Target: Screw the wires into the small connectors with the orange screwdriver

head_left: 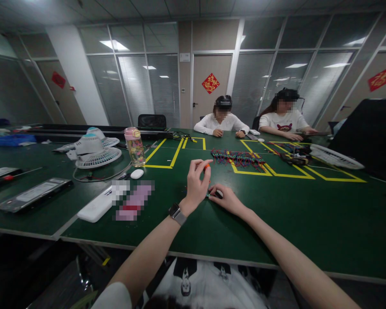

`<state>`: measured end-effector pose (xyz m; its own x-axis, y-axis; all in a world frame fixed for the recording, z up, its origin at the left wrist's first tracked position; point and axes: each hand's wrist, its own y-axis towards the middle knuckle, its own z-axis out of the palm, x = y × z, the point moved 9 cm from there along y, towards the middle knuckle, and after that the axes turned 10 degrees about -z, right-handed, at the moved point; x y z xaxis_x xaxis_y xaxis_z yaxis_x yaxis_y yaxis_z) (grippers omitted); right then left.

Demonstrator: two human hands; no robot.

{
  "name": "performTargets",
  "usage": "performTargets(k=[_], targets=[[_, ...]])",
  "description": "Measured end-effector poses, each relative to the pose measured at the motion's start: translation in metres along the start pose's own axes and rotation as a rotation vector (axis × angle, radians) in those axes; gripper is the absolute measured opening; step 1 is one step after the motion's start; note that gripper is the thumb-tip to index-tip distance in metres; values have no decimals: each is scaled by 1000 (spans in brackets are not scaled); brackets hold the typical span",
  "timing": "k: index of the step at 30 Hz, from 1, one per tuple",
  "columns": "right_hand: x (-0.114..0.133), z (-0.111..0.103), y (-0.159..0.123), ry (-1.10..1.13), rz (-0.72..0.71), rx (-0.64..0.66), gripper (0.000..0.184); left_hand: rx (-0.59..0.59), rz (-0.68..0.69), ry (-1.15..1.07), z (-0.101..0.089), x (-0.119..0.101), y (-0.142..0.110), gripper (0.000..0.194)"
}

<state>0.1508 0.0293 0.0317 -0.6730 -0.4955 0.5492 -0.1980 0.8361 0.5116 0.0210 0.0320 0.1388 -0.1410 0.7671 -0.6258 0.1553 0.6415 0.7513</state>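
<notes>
My left hand (196,184), a watch on its wrist, is raised just over the table with its fingers pinched around an upright orange-ended tool (207,166). Most of that tool is hidden by the fingers, so its kind cannot be made out. Beside and below it, my right hand (227,198) rests on the green table (276,223), its fingers closed on a small circuit board (208,195). A dark piece shows under the right fingers. Beyond both hands lies a row of small boards with red and blue wires (238,159).
Left of my hands are a white power bank (98,204), a white earphone case (137,174), a drink bottle (135,148) and white fans (96,150). A flat metal-cased device (35,193) lies farther left. Yellow tape (254,172) marks the table. Two people sit across.
</notes>
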Motion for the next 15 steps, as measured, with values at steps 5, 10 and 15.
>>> performTargets(k=[5, 10, 15], targets=[[1, -1, 0, -19, 6, -3, 8, -10, -8, 34, 1, 1, 0, 25], [3, -2, 1, -6, 9, -4, 8, 12, 5, 15, 1, -1, 0, 30], [3, -1, 1, -11, 5, 3, 8, -14, 15, 76, 0, -1, 0, 23]])
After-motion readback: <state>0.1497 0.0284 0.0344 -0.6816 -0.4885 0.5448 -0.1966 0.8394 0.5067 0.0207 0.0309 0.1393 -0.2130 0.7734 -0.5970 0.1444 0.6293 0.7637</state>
